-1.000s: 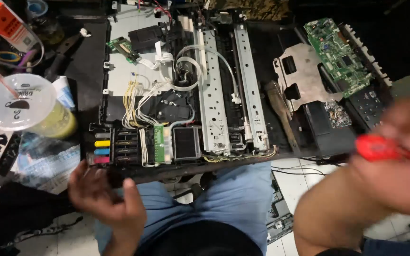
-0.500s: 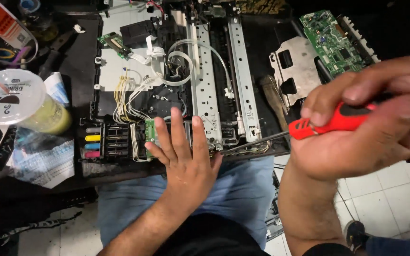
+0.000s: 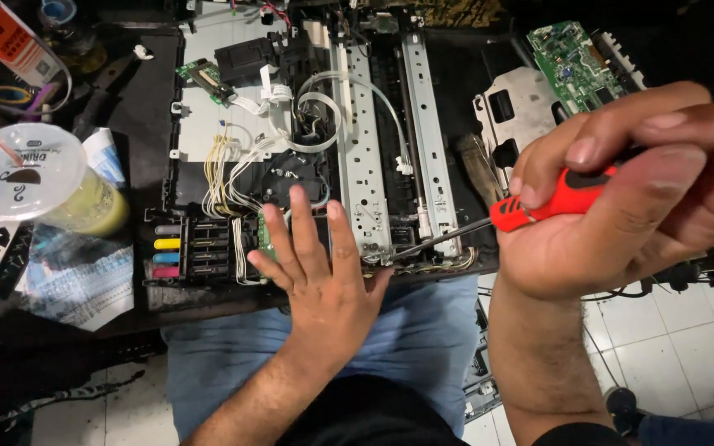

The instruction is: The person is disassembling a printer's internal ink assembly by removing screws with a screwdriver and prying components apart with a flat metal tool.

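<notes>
- opened printer chassis [image 3: 208, 132] sits across the lap and the near edge of the dark bench, lid off, guts exposed.
- left hand [image 3: 320, 277] flat on the near front of the chassis, fingers spread wide and straight, gripping nothing, just pressing down beside the ink cartridge block [image 3: 179, 248].
- right hand [image 3: 621, 190] wrapped tight round the red handle of the screwdriver [image 3: 530, 211], thumb along the top; thin shaft runs left, tip at the near end of the right metal rail [image 3: 427, 140].
- probably light but bulky, thin sheet metal plus plastic; likely flexes and slides on the knees unless pinned.
- best hold looks like the outer frame edge or the stiff rails; palm pressure on the front lip seems safe.
- fragile bits: white ink tubes [image 3: 332, 99], loose wire bundle [image 3: 225, 177], flat ribbon cables, small green board [image 3: 204, 78] far left. keep fingers and the tip off these.
- screwdriver: rigid, grippy handle, slim shaft; likely slips out of a screw head if held at this slant.
- loose green circuit board [image 3: 572, 58] and metal plate [image 3: 518, 111] lie far right, apart from the chassis.
- lidded plastic cup [image 3: 22, 177] of yellow drink stands left, near the electronics; spill risk.
</notes>
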